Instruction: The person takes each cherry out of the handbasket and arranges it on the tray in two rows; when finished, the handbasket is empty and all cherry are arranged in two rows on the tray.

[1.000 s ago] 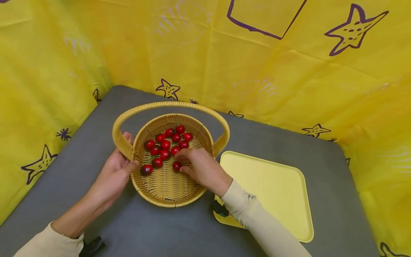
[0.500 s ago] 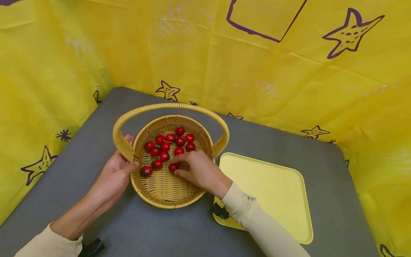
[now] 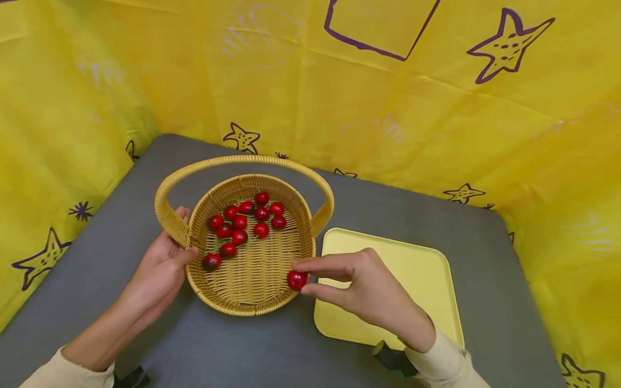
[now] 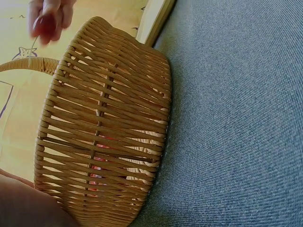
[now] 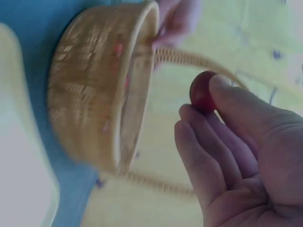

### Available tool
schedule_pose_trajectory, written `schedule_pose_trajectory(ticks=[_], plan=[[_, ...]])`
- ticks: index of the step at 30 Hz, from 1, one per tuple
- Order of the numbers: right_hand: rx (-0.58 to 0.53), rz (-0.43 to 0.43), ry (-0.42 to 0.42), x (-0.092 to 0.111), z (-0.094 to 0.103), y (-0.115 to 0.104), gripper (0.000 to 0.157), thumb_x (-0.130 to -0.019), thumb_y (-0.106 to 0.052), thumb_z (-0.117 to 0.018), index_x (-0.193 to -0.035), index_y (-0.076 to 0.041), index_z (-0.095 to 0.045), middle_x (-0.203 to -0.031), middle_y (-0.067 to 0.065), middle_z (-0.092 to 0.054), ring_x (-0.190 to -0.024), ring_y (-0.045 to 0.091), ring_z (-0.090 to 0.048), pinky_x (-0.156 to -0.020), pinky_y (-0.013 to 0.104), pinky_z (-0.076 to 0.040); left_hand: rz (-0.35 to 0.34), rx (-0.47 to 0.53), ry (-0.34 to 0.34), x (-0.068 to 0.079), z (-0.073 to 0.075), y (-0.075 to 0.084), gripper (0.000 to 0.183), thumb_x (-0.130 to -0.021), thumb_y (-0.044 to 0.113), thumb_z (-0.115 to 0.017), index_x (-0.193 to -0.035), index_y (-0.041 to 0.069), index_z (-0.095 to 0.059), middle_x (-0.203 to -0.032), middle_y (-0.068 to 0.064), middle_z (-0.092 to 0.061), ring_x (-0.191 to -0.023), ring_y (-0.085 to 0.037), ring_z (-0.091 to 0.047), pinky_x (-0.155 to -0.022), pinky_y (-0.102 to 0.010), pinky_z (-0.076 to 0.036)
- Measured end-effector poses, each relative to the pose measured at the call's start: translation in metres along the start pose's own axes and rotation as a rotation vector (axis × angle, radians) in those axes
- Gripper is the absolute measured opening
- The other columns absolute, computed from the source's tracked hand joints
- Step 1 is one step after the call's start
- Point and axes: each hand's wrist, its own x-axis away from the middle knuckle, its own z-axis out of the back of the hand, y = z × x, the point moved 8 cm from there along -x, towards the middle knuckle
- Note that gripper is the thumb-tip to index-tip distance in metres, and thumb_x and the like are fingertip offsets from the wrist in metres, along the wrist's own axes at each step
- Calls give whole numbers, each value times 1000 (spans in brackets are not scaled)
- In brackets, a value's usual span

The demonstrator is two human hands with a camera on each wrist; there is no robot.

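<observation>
A round wicker basket [image 3: 257,291] with a tall arched handle stands on the grey table, several red cherries [image 3: 239,221] lying in its far and left part. My left hand [image 3: 162,264] grips the basket's left side at the foot of the handle, thumb on the rim; in the left wrist view only part of this hand [image 4: 28,203] shows. Between thumb and fingertips my right hand [image 3: 364,291] pinches one cherry [image 3: 296,281], raised over the basket's right rim. The right wrist view shows that cherry [image 5: 202,91] clear of the basket; a thin stem hangs from it in the left wrist view.
Right of the basket lies a pale yellow tray [image 3: 417,258], partly under my right hand and forearm. A yellow cloth [image 3: 388,97] printed with starfish hangs behind and beside the grey table [image 3: 218,350].
My right hand has taken hold of a cherry inside the basket, lifted it and moved right to the rim. Some other cherries shifted slightly. The left hand keeps its grip.
</observation>
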Motion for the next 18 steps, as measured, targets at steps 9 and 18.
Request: schedule_pose_trajectory(ticks=[9,18], plan=[[-128,-215,252,42,56,72,36,-89,-10,-85,-125,-15,-79,-115,1,-80,-104,21,-77,-84,34,-62,-11,-3,-11,2,1,1,86,-106,-14,-36,-167,15,18,-175,-2,23,-160,-12,17,-128,-24,-5],[-24,-263,326,28,57,122,37,-90,-6,-84,-126,-12,-78,-118,5,-79,-104,17,-77,-83,29,-62,-30,10,-14,1,0,0,85,-106,-14,-35,-167,13,18,-175,-4,22,-160,-13,17,-128,-25,-2]])
